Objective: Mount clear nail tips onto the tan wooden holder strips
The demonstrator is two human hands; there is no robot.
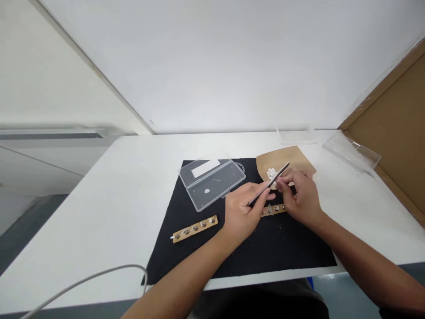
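Note:
My left hand [244, 208] grips a thin, flat dark stick with a pale edge, which looks like a nail file [282, 169]. The file slants up to the right. My right hand [301, 197] is closed in a pinch against the file's edge; whatever is between its fingertips is too small to make out. Beneath the hands lies a wooden strip with metal studs [272, 210], partly covered by them. Small white pieces [271, 173] lie in a pile on brown paper [292, 155] just behind the file. A second studded wooden strip [195, 228] rests to the left.
An open clear plastic case [215, 188] holds a small white piece and lies on the black mat [265, 252]. Clear plastic trays [352, 153] stand at the back right, beside a cardboard panel [392, 124]. A pale cable [96, 278] crosses the table's front left.

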